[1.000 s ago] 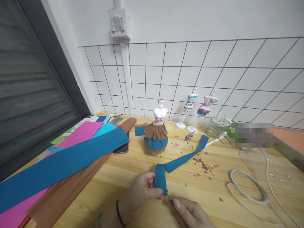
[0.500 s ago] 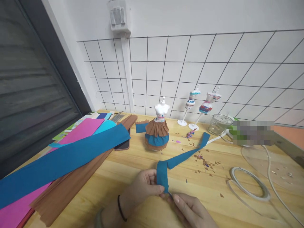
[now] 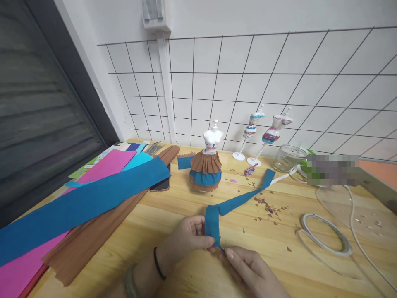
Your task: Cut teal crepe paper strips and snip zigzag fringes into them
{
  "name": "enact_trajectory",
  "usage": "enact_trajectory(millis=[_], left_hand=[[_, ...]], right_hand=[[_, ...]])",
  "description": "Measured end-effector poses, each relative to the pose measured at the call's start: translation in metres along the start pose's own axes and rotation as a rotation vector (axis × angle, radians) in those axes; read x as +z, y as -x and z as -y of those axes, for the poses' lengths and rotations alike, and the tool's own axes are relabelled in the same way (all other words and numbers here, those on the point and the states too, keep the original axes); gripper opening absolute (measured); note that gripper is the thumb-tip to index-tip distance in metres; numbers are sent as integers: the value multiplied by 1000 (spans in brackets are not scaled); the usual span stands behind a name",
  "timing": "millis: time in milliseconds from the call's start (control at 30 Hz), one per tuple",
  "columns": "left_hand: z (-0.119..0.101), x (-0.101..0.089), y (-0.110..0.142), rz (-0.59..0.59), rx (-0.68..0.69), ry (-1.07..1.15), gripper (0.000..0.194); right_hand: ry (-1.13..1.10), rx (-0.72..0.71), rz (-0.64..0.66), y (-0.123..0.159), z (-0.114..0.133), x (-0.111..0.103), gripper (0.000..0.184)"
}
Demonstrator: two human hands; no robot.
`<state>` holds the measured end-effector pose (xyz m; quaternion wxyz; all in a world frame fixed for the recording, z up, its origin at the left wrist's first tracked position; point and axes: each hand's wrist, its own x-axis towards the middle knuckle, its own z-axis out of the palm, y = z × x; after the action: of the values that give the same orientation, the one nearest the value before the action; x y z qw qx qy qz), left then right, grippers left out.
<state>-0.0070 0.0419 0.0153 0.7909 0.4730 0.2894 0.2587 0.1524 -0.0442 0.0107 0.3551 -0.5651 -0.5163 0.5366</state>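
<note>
My left hand [image 3: 186,238] pinches the near end of a long blue crepe strip [image 3: 238,198], which folds over my fingers and trails away to the right across the wooden table [image 3: 173,207]. My right hand [image 3: 251,271] comes in from below with its fingertips pinched at the strip's lower edge, where a thin needle-like point shows. Behind the strip stands a small white mannequin [image 3: 207,165] dressed in a brown and blue paper skirt.
Long sheets of blue, brown and pink crepe paper [image 3: 77,207] lie at the left over a phone [image 3: 160,184]. Two more small mannequins [image 3: 263,134], a glass jar [image 3: 288,158], a tape roll [image 3: 324,238], paper scraps and a wire grid on the wall are at the back right.
The camera has tilted down and nearer a little. Both hands have kept hold of the strip's end, and the right hand has closed in on it.
</note>
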Motion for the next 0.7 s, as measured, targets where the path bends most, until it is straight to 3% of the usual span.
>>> enact_trajectory(millis=[700], left_hand=[[-2, 2, 1, 13, 0, -24, 20]], right_hand=[[6, 7, 6, 0, -6, 0, 43]])
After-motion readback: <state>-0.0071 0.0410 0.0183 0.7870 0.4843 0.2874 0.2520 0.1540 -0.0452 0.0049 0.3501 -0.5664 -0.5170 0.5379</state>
